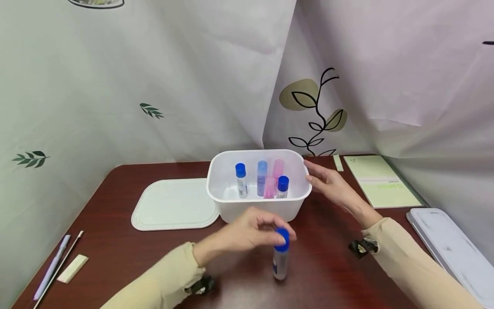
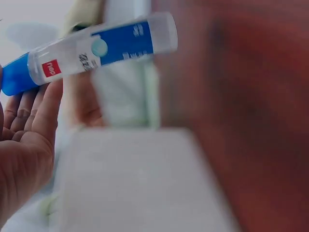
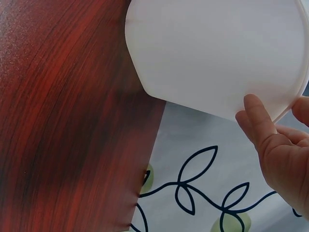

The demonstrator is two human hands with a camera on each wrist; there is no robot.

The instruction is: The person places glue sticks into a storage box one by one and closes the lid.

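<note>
**Four tubes in the tub, one more outside it**

Four tubes stand up inside the white tub (image 1: 258,201), which sits on the dark red table (image 1: 115,253). One tube with a blue cap (image 1: 241,180) is on the left side of the tub. A pale blue tube (image 1: 262,177) and a pink tube (image 1: 276,174) are in the middle. Another blue-capped tube (image 1: 283,186) stands on the right side, and something small and pink (image 1: 269,188) sits low just beside it, though it is too blurry to tell what it is.

In front of the tub, the left hand (image 1: 247,234) pinches the blue cap of a fifth tube (image 1: 281,255) with curled fingertips. This tube stands upright on the table, outside the tub. In the left wrist view it is clear, with a blue label and a small red mark.

The right hand (image 1: 332,184) is at the right side of the tub. Its fingers (image 3: 258,118) are straight and loose, and they rest against the tub's outer wall near the rim. It holds nothing.

Left of the tub, the flat white lid (image 1: 175,204) lies on the table, just beside it. Right of the tub, a green notebook (image 1: 380,180) lies farther back, and a grey tray (image 1: 451,249) lies nearer the table's front edge. Far to the left of the tub are a pen (image 1: 52,266), a thin stick (image 1: 59,268) and a small pale eraser (image 1: 72,268).
</note>
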